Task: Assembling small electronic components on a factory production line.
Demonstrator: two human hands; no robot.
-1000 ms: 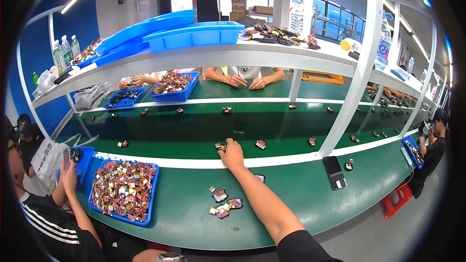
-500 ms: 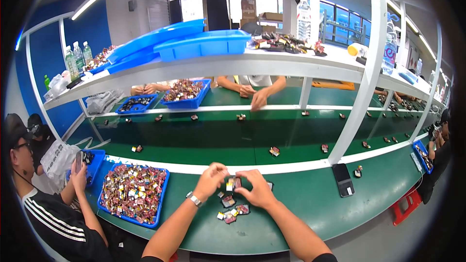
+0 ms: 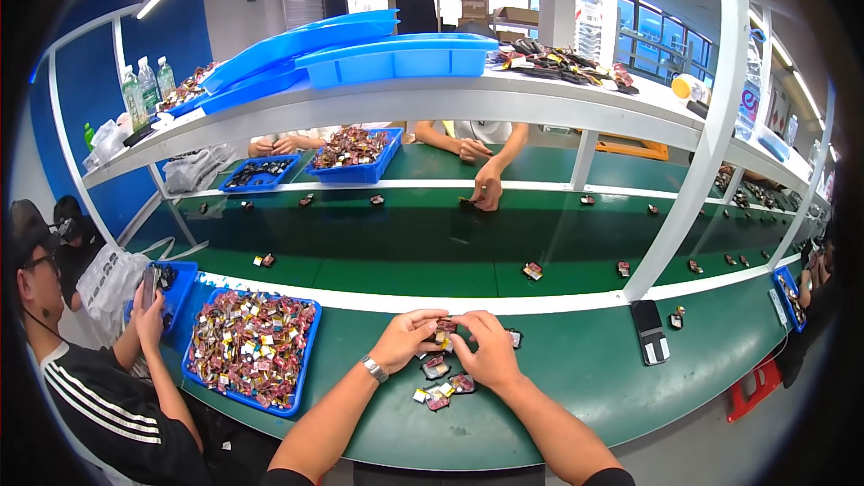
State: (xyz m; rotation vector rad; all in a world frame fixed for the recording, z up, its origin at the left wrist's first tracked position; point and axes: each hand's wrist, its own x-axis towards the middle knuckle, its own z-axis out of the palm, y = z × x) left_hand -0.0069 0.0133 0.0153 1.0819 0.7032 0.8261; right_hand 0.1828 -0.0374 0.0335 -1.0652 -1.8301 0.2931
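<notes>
Above the green bench (image 3: 576, 378), my left hand (image 3: 405, 342) and my right hand (image 3: 489, 351) meet at the fingertips. Between them they pinch a small dark-red electronic part (image 3: 444, 335) with a yellow patch. Its lower side is partly covered by my fingers. Just below lie several similar parts: one with a pale label (image 3: 436, 367), and a loose cluster (image 3: 437, 394) with white and yellow labels. Another part (image 3: 515, 337) rests beside my right hand, partly behind it.
A blue tray (image 3: 310, 342) heaped with such parts stands at left, next to a person holding a phone. A black phone-like case (image 3: 650, 333) lies at right. Beyond a white rail (image 3: 558, 304), spaced parts lie on a green belt (image 3: 405, 261). An overhead shelf (image 3: 405, 108) holds blue trays.
My hands have drawn closer together, and the fingers of both now close on the part. Across the belt, a person's hand has reached down to the belt surface. The view has shifted slightly.
</notes>
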